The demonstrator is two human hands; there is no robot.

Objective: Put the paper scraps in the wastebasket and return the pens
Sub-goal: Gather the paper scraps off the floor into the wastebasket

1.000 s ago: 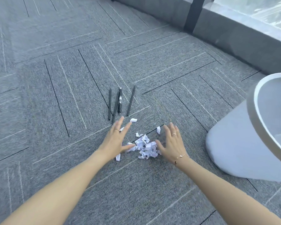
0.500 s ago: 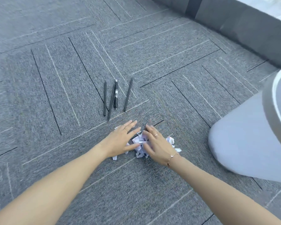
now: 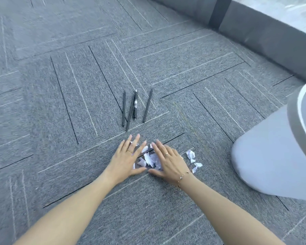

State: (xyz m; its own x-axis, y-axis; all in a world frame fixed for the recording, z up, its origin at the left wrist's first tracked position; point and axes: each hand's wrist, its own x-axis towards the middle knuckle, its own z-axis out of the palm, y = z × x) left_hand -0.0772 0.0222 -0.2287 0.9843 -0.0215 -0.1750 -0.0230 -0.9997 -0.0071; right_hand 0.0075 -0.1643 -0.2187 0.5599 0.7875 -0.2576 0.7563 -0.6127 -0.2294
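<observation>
Two flat hands bracket a heap of paper scraps on the carpet.

Left hand (image 3: pixel 125 160) and right hand (image 3: pixel 169 161) lie with fingers straight — paper scraps (image 3: pixel 149 159) between them, a few loose to the right; four pens (image 3: pixel 133 107) beyond, wastebasket (image 3: pixel 272 156) at right.

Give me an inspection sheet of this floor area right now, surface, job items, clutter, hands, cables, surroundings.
Surface: grey carpet, tiled with line pattern.
Job's things: paper scraps piled between the hands, a few stray scraps right of them; four pens lying beyond the pile; wastebasket at right.
Clutter: nothing seen.
Grips: left hand and right hand flat, fingers straight, flanking the pile.
Cables: nothing seen.
Surroundings: grey wall base under a window.
</observation>
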